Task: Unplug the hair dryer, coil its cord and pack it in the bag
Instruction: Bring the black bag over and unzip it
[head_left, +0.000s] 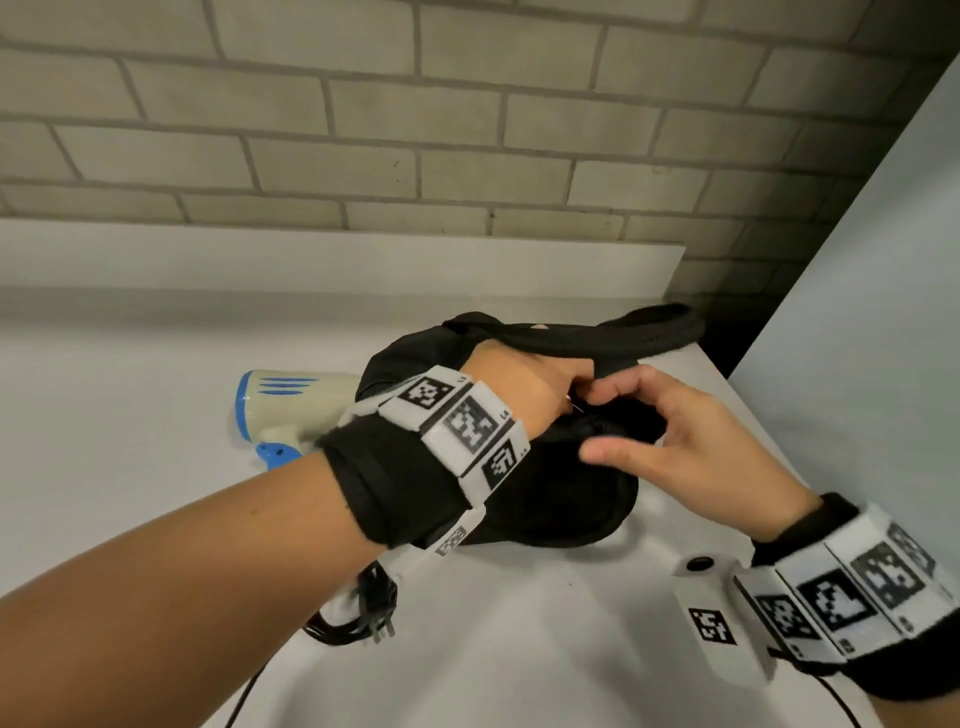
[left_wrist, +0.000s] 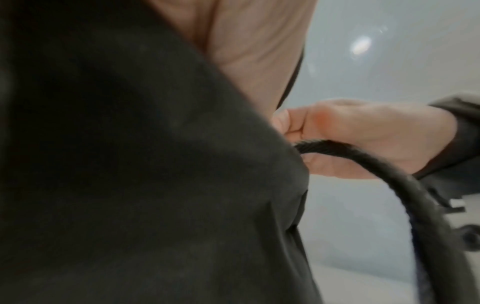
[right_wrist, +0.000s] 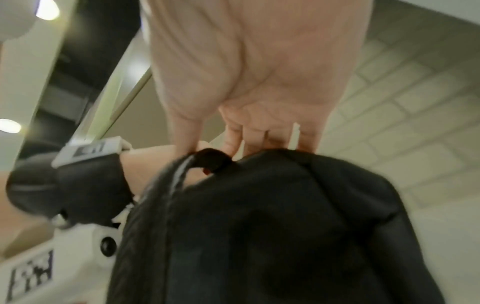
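Both hands (head_left: 519, 384) (head_left: 691, 441) pinch the black bag's (head_left: 561, 499) top; hair dryer (head_left: 291, 405) lies outside.

Head view: from above, facing forward and down onto white table (head_left: 519, 649) and brick wall (head_left: 467, 130); both hands and whole black bag (head_left: 545, 499) in frame, moderately near.
Left wrist view: very close behind bag fabric (left_wrist: 130, 164), facing across toward right hand (left_wrist: 363, 139); strap (left_wrist: 389, 168) in foreground.
Right wrist view: low, facing up along palm; bag (right_wrist: 259, 226) fills lower frame, left wrist beyond.
Shared by all three: bag top where the hands meet.
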